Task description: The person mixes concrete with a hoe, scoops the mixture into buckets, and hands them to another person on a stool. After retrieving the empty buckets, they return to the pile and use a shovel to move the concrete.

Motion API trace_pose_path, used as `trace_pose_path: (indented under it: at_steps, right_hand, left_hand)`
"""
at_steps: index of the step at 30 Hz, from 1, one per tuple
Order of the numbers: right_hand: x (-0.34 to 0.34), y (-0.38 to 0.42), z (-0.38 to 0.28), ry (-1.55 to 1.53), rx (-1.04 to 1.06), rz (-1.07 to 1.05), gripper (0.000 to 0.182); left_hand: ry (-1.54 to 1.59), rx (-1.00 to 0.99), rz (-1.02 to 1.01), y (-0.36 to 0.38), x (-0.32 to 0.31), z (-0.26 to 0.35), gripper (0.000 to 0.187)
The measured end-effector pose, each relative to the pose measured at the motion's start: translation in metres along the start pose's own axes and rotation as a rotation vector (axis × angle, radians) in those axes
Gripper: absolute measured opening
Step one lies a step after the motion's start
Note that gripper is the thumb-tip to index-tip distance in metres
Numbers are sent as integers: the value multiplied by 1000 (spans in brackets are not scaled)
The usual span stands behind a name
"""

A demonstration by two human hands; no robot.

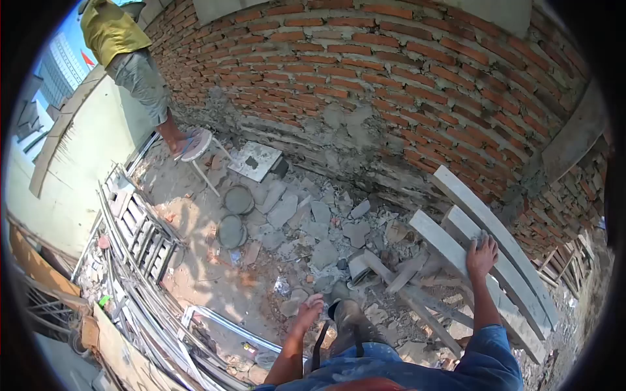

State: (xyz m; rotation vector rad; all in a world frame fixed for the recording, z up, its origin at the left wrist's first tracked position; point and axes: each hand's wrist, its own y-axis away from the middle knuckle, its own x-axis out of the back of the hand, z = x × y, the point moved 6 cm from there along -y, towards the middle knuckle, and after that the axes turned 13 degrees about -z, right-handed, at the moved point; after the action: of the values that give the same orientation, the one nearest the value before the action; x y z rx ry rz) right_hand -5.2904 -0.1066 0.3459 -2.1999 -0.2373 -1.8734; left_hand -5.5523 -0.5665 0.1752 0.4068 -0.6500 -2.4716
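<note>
My right hand [482, 255] is on the middle one of three long grey planks, its fingers bent over the edge of that plank [515, 287]. Another plank [437, 238] lies on the near side of it, and a third plank [469, 195] is on the wall side. They rest side by side on a rough wooden trestle [417, 293], and their material is hard to tell. My left hand [310, 311] hangs low in front of my leg, fingers loosely bent and apart, holding nothing.
Rubble [319, 228] covers the ground along a brick wall [365, 72]. A person [137, 78] stands on a stool [195, 144] at the back left. Two round buckets [231, 231] and a square slab [254, 159] lie ahead. Poles and pipes [137, 274] are piled left.
</note>
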Motion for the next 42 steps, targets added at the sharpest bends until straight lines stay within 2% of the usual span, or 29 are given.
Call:
trace_pose_path:
  at_steps: [3, 5, 7, 9, 11, 12, 14, 16, 18, 20, 22, 23, 25, 29, 31, 34, 39, 42]
  right_hand:
    - [1, 5, -1, -45, -68, -52, 50]
    - [6, 8, 0, -38, -68, -69, 50]
    - [13, 11, -1, -50, -69, -72, 51]
    - [13, 12, -1, -52, -71, -92, 51]
    - [11, 12, 1, -61, -71, -82, 52]
    - [12, 13, 1, -64, -66, -84, 53]
    - [13, 13, 1, -58, -58, -84, 52]
    - [12, 13, 1, -57, -51, -84, 52]
    - [13, 13, 2, -61, -44, -64, 52]
    - [12, 13, 3, -65, -38, -62, 52]
    - [16, 13, -1, -75, -23, -52, 52]
    - [18, 14, -1, -69, -30, -59, 51]
    - [19, 15, 0, -65, -24, -60, 51]
    - [12, 12, 3, -79, -11, -43, 50]
    - [13, 14, 5, -100, -16, -59, 51]
    - [7, 10, 11, -126, -12, -75, 52]
    - [4, 8, 13, -129, 5, -112, 53]
    - [3, 9, 14, -131, 27, -124, 54]
  left_hand:
    - [289, 34, -182, 59, -11, 34, 36]
    - [186, -78, -104, 85, -1, 74, 36]
    - [135, -356, 43, 115, 4, 140, 37]
    - [157, -573, 104, 141, -4, 197, 44]
    - [140, -850, 82, 185, -39, 260, 54]
    - [145, -846, 90, 201, -54, 279, 54]
    - [50, -1164, -46, 247, -91, 323, 57]
    - [-62, -1345, -103, 287, -119, 348, 57]
    - [-109, -1511, -70, 327, -140, 362, 61]
    - [-219, -1675, -6, 365, -158, 374, 59]
    - [-220, -1784, 166, 394, -177, 379, 55]
    - [-225, -1790, 183, 403, -180, 379, 55]
    - [-458, -1786, 117, 417, -194, 378, 82]
    - [-478, -1707, 127, 420, -209, 363, 92]
    - [-451, -1706, 148, 419, -227, 358, 93]
    - [-433, -1787, -6, 419, -253, 354, 91]
    - [-313, -1694, 158, 409, -289, 343, 92]
    - [-409, -1776, 58, 419, -309, 340, 94]
